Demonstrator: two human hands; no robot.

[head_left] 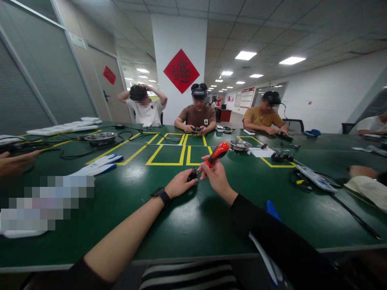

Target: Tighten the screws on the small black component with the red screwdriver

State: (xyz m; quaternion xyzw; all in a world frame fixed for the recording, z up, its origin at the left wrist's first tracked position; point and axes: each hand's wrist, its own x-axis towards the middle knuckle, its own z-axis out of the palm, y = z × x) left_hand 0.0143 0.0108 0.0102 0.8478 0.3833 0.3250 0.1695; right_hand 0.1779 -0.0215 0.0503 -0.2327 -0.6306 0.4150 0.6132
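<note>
My right hand [216,176] is closed round a screwdriver [219,151] with a red and black handle. The handle tilts up to the right, and the shaft points down and left. Just left of it, my left hand [181,183], with a dark watch on the wrist, pinches a small black part with a metal-looking top [192,174]. The screwdriver's tip meets or nearly meets this part; my fingers hide the exact contact. Both hands are over the green table [193,225], near its middle.
White-and-blue gloves [99,164] lie to the left. Ahead right are a metal bowl [240,145], a white paper [261,152] and several black parts [282,156]. Cables [302,181] lie at the right, another metal bowl [100,138] at the left. Several people sit round the table.
</note>
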